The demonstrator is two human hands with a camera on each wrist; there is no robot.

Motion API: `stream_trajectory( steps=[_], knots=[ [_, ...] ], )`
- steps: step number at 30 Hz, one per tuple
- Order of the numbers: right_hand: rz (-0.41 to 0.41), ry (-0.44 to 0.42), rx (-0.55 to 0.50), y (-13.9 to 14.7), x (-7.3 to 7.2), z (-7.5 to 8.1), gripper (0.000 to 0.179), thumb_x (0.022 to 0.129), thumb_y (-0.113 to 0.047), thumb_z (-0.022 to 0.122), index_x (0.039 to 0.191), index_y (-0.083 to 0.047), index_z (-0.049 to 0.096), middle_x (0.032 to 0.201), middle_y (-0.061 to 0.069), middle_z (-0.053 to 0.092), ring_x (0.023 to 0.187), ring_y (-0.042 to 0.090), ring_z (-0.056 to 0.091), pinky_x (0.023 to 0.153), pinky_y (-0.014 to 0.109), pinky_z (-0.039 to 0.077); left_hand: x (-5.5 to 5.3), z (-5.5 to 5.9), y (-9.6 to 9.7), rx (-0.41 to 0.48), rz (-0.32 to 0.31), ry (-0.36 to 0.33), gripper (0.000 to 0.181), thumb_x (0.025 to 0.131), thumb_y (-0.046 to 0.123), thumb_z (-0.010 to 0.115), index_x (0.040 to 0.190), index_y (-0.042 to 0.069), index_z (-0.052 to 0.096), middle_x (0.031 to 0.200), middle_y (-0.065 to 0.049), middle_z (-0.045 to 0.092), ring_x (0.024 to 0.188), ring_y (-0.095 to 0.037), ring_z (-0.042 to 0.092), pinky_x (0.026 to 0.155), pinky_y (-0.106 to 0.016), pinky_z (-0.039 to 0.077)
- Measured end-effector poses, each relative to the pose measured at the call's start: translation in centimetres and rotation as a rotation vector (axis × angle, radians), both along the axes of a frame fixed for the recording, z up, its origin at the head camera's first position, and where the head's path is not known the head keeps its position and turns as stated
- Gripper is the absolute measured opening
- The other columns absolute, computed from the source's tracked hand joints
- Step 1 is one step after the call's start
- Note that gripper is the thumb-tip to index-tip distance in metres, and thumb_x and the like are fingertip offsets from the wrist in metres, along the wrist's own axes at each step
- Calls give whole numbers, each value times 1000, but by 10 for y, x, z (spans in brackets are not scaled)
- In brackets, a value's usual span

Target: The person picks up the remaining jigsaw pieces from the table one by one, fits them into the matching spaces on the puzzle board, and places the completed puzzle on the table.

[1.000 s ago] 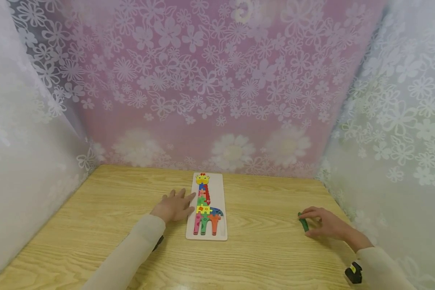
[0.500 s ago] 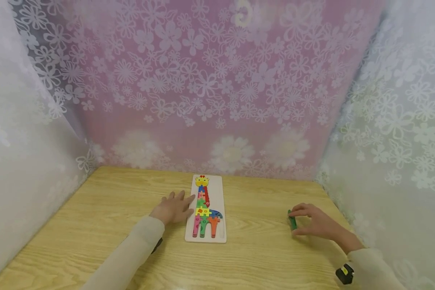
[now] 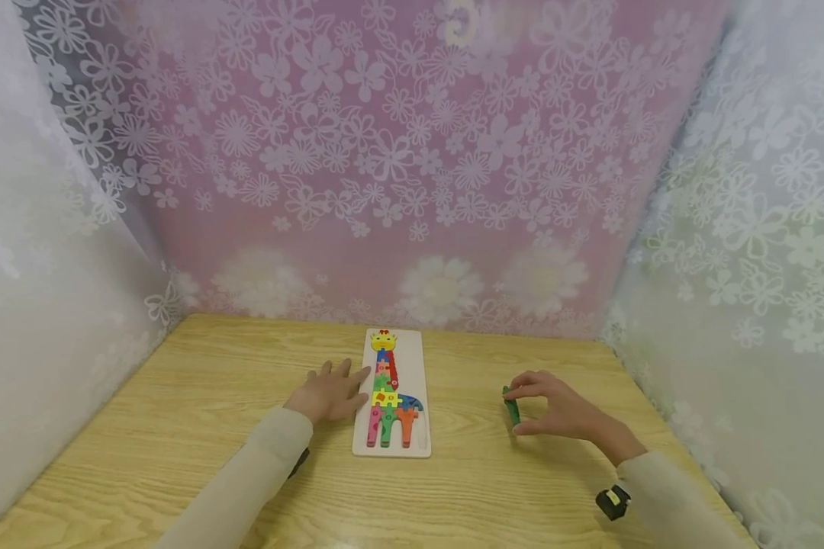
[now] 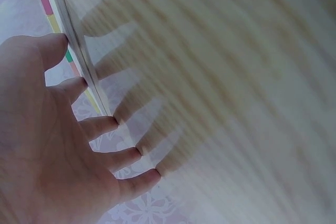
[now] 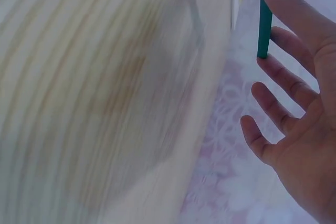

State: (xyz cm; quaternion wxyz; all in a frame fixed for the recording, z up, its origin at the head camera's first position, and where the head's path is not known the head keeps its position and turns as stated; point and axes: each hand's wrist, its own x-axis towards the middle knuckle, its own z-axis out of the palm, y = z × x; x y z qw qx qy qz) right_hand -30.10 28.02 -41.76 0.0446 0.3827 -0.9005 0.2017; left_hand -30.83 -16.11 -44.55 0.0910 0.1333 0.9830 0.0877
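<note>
A white puzzle board [image 3: 412, 366] lies on the table, filled with a colourful giraffe of interlocking pieces [image 3: 384, 398]. At the giraffe's lower right, a narrow pale recess [image 3: 422, 431] shows in the board. My left hand [image 3: 326, 393] rests with spread fingers at the board's left edge; in the left wrist view its thumb [image 4: 52, 50] touches that edge and the fingertips meet the tabletop. To the right of the board, my right hand [image 3: 556, 408] pinches a slim green puzzle piece [image 3: 511, 407] by its two ends, between thumb and fingers, above the table. The right wrist view shows this green piece [image 5: 264, 27] edge-on.
The wood-grain table [image 3: 247, 488] extends around the board. A pink floral curtain [image 3: 412, 191] hangs behind it, with pale floral sheets [image 3: 762, 267] at both sides. A black wrist device [image 3: 613, 502] sits under the right sleeve.
My right hand has moved left across the table, bringing the green puzzle piece nearer to the board. The left hand and the board have stayed in place.
</note>
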Motion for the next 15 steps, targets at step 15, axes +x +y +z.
stream_trajectory(
  steps=[15],
  knots=[
    [100, -32, -45, -63, -4, 0, 46, 81, -24, 89, 121, -6, 76, 126, 12, 65, 115, 32, 57, 92, 53, 51, 1, 2, 1, 3, -4, -13, 62, 108, 52, 41, 164, 30, 29, 171, -17, 26, 154, -55, 24, 121, -74, 22]
  ],
)
